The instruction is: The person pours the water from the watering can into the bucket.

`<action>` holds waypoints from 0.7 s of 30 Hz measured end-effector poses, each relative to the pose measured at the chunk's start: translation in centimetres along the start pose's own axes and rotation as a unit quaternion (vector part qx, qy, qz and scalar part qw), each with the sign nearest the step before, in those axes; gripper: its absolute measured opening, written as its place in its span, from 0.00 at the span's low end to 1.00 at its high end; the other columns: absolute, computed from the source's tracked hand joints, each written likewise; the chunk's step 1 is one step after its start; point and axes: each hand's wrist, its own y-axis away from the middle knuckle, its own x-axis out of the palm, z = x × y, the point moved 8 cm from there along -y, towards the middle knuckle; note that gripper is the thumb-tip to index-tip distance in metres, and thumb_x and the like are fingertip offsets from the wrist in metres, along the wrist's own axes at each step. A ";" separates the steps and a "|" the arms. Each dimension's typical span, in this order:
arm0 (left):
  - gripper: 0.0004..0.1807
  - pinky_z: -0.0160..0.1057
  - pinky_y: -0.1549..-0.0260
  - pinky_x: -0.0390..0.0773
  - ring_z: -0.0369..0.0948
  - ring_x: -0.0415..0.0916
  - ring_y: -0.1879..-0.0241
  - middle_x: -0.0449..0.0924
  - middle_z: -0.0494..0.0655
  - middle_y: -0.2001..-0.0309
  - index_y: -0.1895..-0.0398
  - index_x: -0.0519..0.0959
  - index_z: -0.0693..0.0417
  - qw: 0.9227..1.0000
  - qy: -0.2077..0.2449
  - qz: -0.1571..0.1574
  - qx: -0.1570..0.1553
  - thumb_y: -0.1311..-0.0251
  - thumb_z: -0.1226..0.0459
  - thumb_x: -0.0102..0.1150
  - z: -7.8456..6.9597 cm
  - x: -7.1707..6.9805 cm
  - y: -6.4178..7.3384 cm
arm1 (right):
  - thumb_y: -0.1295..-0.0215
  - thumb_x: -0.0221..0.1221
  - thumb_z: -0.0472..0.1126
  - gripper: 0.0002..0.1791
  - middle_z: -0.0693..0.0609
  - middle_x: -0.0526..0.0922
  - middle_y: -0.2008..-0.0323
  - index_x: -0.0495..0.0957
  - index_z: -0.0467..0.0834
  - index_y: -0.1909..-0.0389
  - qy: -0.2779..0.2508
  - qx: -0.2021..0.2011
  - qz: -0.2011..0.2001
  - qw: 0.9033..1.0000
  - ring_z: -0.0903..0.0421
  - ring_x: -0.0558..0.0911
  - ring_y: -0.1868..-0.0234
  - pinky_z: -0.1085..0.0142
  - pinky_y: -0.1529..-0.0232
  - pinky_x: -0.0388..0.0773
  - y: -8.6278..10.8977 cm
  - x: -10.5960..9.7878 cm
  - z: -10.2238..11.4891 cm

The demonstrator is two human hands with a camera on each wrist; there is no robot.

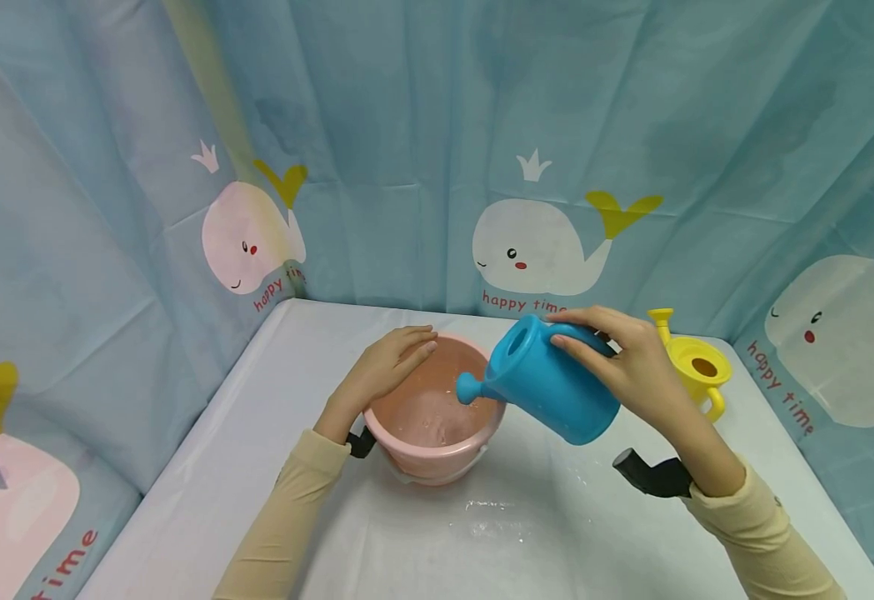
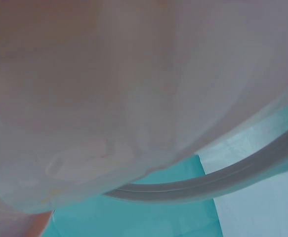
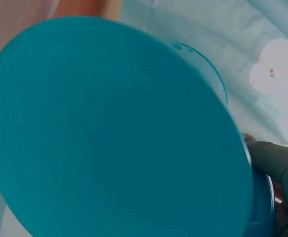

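My right hand grips the handle of a blue watering can, fingers over the top and thumb in front. The can is tilted left, its round spout head over the inside of a pink bucket. Ripples and glints show at the bucket's bottom. Straight, relaxed fingers of my left hand rest along the bucket's back left rim. In the left wrist view the bucket's wall looms close, with its pale carry handle below. The can's base fills most of the right wrist view.
A yellow watering can stands at the back right, behind my right forearm. Water droplets wet the white tabletop in front of the bucket. Blue curtains printed with whales enclose the table at the back and sides.
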 end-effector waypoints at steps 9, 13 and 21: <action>0.27 0.50 0.36 0.60 0.42 0.58 0.33 0.66 0.38 0.35 0.39 0.72 0.42 1.000 0.001 0.001 0.000 0.34 0.42 0.40 0.0 0.0 0.1 | 0.45 0.64 0.35 0.17 0.51 0.83 0.58 0.81 0.46 0.53 -0.008 -0.002 0.008 1.000 0.51 0.82 0.56 0.51 0.58 0.80 -0.5 0.1 0.1; 0.27 0.50 0.36 0.60 0.42 0.58 0.33 0.66 0.38 0.35 0.39 0.72 0.41 1.000 -0.001 0.000 0.001 0.34 0.42 0.40 -0.1 -0.1 0.0 | 0.45 0.64 0.35 0.17 0.50 0.83 0.57 0.81 0.46 0.53 -0.007 -0.008 0.010 1.000 0.51 0.82 0.56 0.51 0.58 0.80 -0.7 0.1 0.3; 0.27 0.50 0.36 0.60 0.42 0.58 0.33 0.66 0.37 0.36 0.39 0.72 0.41 1.000 0.004 0.001 -0.002 0.35 0.41 0.40 0.1 -0.1 0.0 | 0.46 0.65 0.35 0.18 0.50 0.83 0.57 0.81 0.46 0.52 -0.002 -0.014 0.016 1.000 0.51 0.82 0.57 0.52 0.59 0.81 -0.9 0.2 0.6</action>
